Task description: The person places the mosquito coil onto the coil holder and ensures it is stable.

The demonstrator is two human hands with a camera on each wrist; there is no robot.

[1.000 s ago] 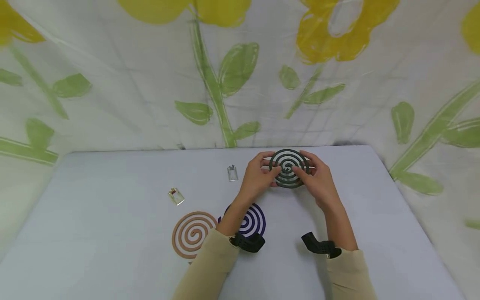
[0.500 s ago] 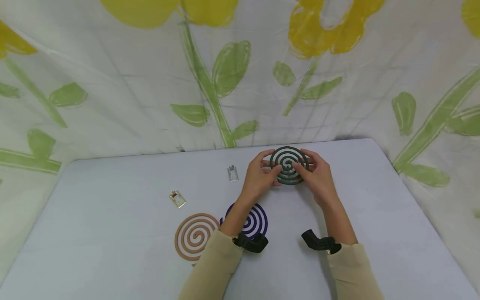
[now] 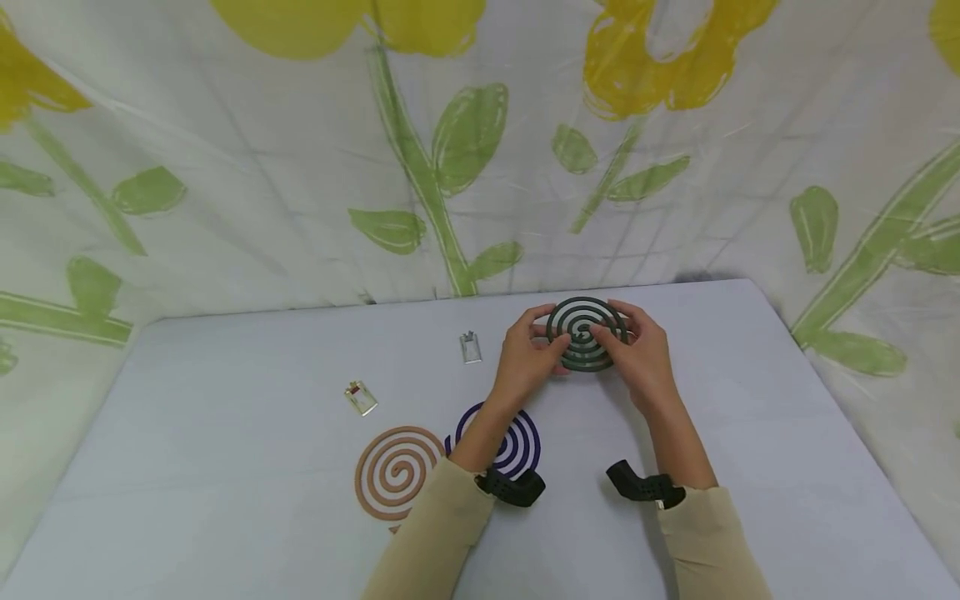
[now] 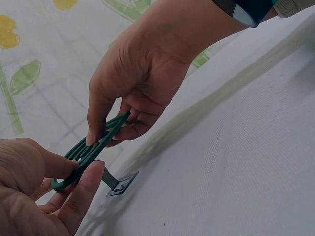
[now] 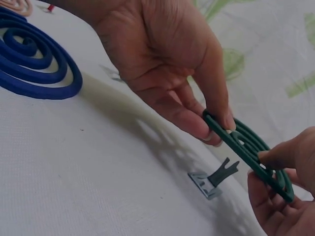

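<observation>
From the head camera, the left hand [image 3: 528, 354] and the right hand [image 3: 645, 346] hold a green coil [image 3: 582, 336] between them, each grip narrow, the thumbs on the face towards the camera and the fingers at the rim and behind. The table's [image 3: 765, 400] back edge runs just beyond the green coil, with a flowered cloth [image 3: 300, 167] rising past it; the right edge lies well apart from the coil, and the white top stretches out that way and to its left. Left of the green coil stands a silver stand [image 3: 470, 347], and further left a gold stand [image 3: 362, 398]. Nearer the person than the green coil, and to its left, lie a blue coil [image 3: 517, 446], partly under the left forearm, and a tan coil [image 3: 397, 473]. From the left wrist, the green coil tilts in the air, pinched at opposite sides by both hands, with a small metal stand [image 4: 123, 184] on the table below it. From the right wrist, both thumbs press the green coil's face, fingers beneath; the metal stand's forked prong points up close to the coil's underside, and whether they touch I cannot tell.
</observation>
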